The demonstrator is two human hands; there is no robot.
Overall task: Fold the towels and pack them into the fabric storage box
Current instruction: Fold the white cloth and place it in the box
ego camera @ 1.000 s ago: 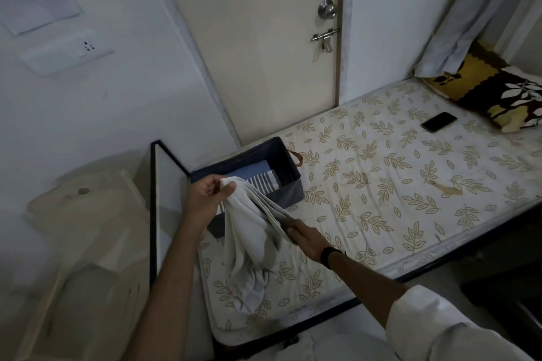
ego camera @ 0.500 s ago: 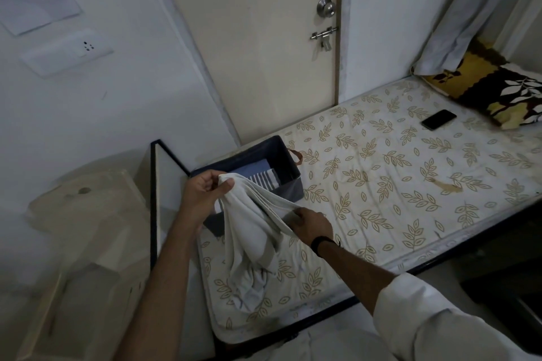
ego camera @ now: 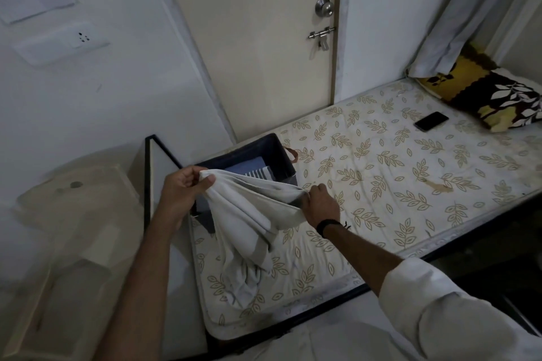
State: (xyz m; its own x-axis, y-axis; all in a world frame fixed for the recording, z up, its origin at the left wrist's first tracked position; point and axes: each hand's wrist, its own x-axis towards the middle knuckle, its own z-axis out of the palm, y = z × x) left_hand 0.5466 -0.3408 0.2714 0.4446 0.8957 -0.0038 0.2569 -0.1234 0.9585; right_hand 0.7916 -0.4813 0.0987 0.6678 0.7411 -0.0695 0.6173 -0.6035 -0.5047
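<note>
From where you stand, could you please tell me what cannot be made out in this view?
Head view only:
- Near wall and part of the inside of the storage box: hidden behind the white towel and left hand.
- Number of folded towels packed: too dim, partly covered.
- Right hand fingers: buried in cloth.
- Towel's lower end: bunched on the mattress.

White towel [ego camera: 249, 214], bunched and unfolded, stretched along its upper edge, lower part drooping onto the leaf-print bed [ego camera: 381, 184]. Behind it, dark navy fabric storage box [ego camera: 278, 152], open-topped, brown side handle, with blue and striped folded towels [ego camera: 252, 170] inside.
</note>
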